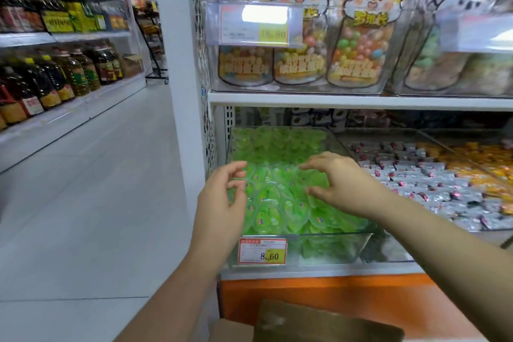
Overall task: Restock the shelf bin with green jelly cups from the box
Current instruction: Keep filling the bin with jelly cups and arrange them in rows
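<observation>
In the head view, the clear bin stands at the left end of the lower shelf and is filled almost to the rim with green jelly cups, which lie flat and close together in layers. Both hands are over the front half of this bin. The left hand is at the bin's left edge; its grip is wide, with the fingers loosely bent, the thumb apart from them, and nothing inside. The right hand is above the middle of the cups, palm down with the fingers spread; its grip is also wide and holds no cup. The cups lie directly under and between the two hands, but I cannot tell if the fingertips touch them. A price tag hangs on the front wall of the bin. The cardboard box is low in the view, below the shelf, with one flap visible; what is inside it is hidden.
</observation>
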